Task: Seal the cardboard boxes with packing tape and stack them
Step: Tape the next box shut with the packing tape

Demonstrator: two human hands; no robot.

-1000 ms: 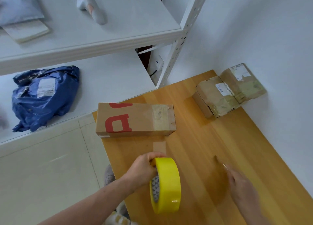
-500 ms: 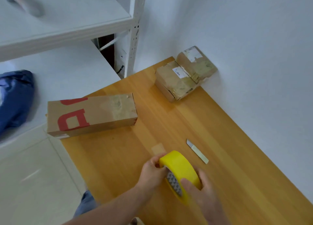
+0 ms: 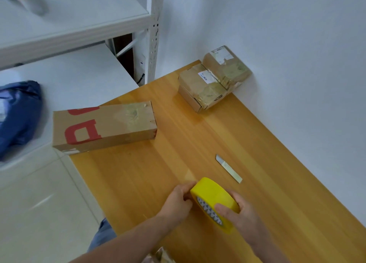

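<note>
Left hand (image 3: 178,199) pinches the rim of the yellow tape roll (image 3: 215,195) and right hand (image 3: 237,213) wraps round the other side, low over the table (image 3: 267,193). The long box (image 3: 105,128) lies ahead-left, lengthwise left-to-right, nearer the left hand. Two small boxes (image 3: 204,86) touch in the far corner. All are closed, so contents are hidden.

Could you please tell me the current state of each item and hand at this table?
Tape roll: on edge, held by both hands.
Left hand: grips the roll's left rim.
Right hand: grips its right side.
Long box: closed, taped, lying flat on the table.
Small boxes: taped shut, side by side at the wall.
Blade: lying loose, untouched.
</note>
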